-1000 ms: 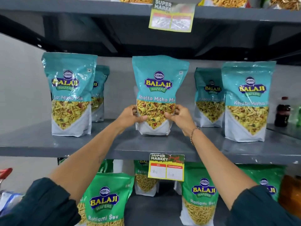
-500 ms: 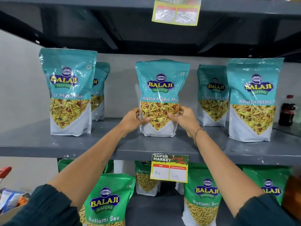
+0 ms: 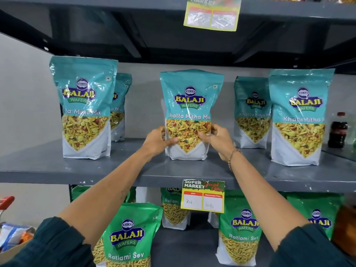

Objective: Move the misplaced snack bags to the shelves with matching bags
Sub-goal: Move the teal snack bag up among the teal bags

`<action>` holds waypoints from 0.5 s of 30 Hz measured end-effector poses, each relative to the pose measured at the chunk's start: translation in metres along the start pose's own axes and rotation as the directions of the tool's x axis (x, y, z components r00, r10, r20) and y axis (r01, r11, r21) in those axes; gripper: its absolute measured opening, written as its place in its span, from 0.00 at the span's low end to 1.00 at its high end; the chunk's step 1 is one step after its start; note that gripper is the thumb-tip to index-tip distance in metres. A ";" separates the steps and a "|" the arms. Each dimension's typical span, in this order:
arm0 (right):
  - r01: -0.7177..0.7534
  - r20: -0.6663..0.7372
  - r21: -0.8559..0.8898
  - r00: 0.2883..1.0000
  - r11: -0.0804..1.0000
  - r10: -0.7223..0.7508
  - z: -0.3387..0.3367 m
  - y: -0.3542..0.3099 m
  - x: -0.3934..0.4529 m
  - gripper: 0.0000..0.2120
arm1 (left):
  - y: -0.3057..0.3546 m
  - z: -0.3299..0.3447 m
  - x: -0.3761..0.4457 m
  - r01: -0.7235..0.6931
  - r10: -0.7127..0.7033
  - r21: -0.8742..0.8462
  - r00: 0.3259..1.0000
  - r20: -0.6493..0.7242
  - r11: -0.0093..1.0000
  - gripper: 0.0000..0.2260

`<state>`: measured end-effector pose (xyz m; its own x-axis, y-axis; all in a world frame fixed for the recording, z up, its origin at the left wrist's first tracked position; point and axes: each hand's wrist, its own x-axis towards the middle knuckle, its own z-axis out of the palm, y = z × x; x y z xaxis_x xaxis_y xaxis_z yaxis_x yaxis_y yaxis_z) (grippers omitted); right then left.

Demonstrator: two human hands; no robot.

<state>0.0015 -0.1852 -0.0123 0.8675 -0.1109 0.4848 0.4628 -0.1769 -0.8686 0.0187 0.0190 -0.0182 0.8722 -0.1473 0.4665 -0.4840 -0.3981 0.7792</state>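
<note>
A teal Khatta Mitha Mix bag [image 3: 190,97] stands upright at the middle of the grey middle shelf [image 3: 38,168]. My left hand [image 3: 158,140] grips its lower left edge and my right hand [image 3: 217,138] grips its lower right edge. More teal Khatta Mitha Mix bags stand on the same shelf: one at the left [image 3: 84,105] with another behind it [image 3: 120,105], and two at the right [image 3: 300,114] [image 3: 250,110]. Green Ratlami Sev bags [image 3: 129,234] [image 3: 240,232] fill the shelf below.
A yellow price tag [image 3: 203,195] hangs from the middle shelf's front edge, another [image 3: 212,14] from the top shelf. A dark soda bottle [image 3: 338,130] stands at the far right. A red trolley handle [image 3: 6,201] and a box of packets [image 3: 15,237] sit lower left.
The bag, held by both hands, has come down a little and now rests deeper on the shelf; the view has tilted slightly downward.
</note>
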 end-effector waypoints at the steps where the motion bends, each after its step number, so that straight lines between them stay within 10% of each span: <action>1: -0.001 0.004 -0.003 1.000 1.000 0.001 0.003 -0.001 0.000 0.12 | 0.000 -0.002 -0.001 0.003 -0.003 0.001 1.000 -0.005 1.000 0.22; 15: 0.001 0.019 -0.033 1.000 0.999 -0.001 0.010 0.002 0.003 0.17 | 0.000 -0.005 -0.003 0.049 -0.049 -0.020 0.999 -0.011 0.999 0.23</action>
<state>0.0070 -0.1762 -0.0132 0.8704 -0.0926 0.4836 0.4577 -0.2096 -0.8640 0.0157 0.0242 -0.0173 0.8940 -0.1173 0.4325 -0.4422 -0.3865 0.8093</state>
